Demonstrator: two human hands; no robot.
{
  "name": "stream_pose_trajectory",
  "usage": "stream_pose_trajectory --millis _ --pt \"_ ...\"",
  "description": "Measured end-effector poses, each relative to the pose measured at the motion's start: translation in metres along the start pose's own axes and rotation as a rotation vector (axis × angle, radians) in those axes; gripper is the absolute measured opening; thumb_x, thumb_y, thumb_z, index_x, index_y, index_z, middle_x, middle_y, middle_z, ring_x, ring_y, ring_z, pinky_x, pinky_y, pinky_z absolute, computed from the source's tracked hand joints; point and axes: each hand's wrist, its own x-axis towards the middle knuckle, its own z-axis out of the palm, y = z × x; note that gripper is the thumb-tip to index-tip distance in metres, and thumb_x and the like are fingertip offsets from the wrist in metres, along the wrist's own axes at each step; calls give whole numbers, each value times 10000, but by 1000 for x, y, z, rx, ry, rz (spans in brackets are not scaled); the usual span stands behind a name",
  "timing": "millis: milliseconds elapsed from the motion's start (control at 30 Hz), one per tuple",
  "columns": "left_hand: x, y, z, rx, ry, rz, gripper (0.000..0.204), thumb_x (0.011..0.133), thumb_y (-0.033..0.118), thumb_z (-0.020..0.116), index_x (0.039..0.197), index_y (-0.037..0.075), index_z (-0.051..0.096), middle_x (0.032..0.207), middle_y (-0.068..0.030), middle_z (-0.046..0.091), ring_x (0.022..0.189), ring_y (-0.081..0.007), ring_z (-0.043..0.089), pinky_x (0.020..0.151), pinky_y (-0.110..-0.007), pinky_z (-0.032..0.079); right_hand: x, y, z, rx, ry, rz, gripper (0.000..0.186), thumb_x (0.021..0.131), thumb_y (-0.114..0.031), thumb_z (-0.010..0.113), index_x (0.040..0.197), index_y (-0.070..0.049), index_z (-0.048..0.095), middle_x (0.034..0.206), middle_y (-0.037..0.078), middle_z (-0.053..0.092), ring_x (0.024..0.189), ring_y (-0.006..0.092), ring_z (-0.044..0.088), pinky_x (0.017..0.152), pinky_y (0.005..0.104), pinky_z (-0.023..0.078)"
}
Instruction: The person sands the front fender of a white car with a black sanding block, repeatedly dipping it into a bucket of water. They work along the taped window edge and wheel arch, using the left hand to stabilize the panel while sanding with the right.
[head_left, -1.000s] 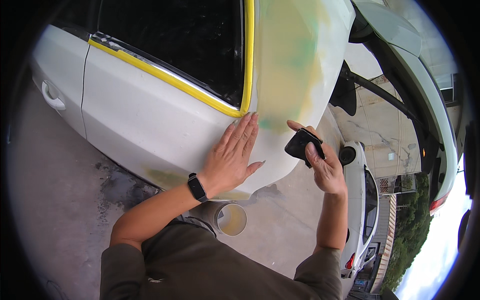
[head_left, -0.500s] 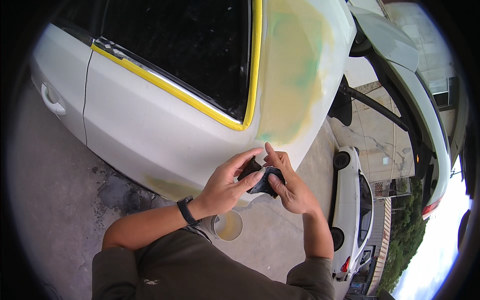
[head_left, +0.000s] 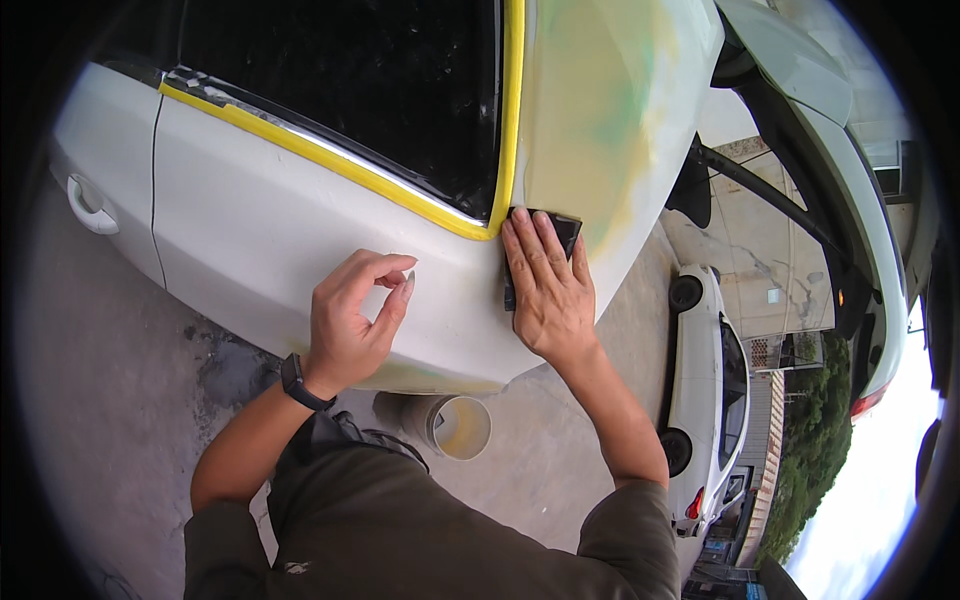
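My right hand holds a dark, folded sheet of sandpaper flat against the white car's rear panel. Its fingers lie stretched over the sheet, just right of the lower corner of the taped window. Above the sheet, the panel carries a sanded patch of yellowish beige with green areas. My left hand hovers in front of the car body, empty, its fingers bent and the thumb tip close to the forefinger but apart. Yellow masking tape edges the dark window.
A bucket with yellowish stains inside stands on the concrete floor below the car's edge. The raised tailgate hangs at the right. Another white car is parked beyond. A door handle sticks out at the left.
Both hands had the sandpaper between them. My left hand has let go and moved left; my right hand has moved up and pressed the sheet onto the panel. The view has shifted slightly.
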Motion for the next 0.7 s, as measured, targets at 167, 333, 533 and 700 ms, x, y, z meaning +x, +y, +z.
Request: stream_pose_trajectory --millis 167,333,533,700 --pt "0 -11 -37 103 18 -8 220 914 -40 686 1130 -1 709 953 -133 708 799 -250 692 729 -335 562 25 0 15 21 212 54 841 993 -625 527 1659 -141 353 1742 60 282 1618 264 228 1269 557 230" --pt "31 -33 -51 398 -3 343 313 913 88 679 1217 16 701 1144 -141 669 1056 -306 649 956 -446 524 52 18 2 -46 187 92 824 1023 -613 466 1664 -116 326 1756 60 245 1628 269 194 1282 545 185" --pt "51 -54 -57 725 -13 431 559 960 322 610 1449 54 564 1433 -129 537 1401 -328 474 1228 -575 226 61 26 -16 -241 199 -81 784 1017 -636 461 1648 -178 385 1738 39 296 1622 222 215 1303 501 144" --pt "43 -60 -52 832 -51 369 589 985 411 602 1485 103 558 1448 -81 543 1419 -270 469 1234 -542 223 113 44 -56 -53 251 -9 756 1039 -579 442 1650 -143 356 1730 24 311 1608 200 252 1325 430 84"
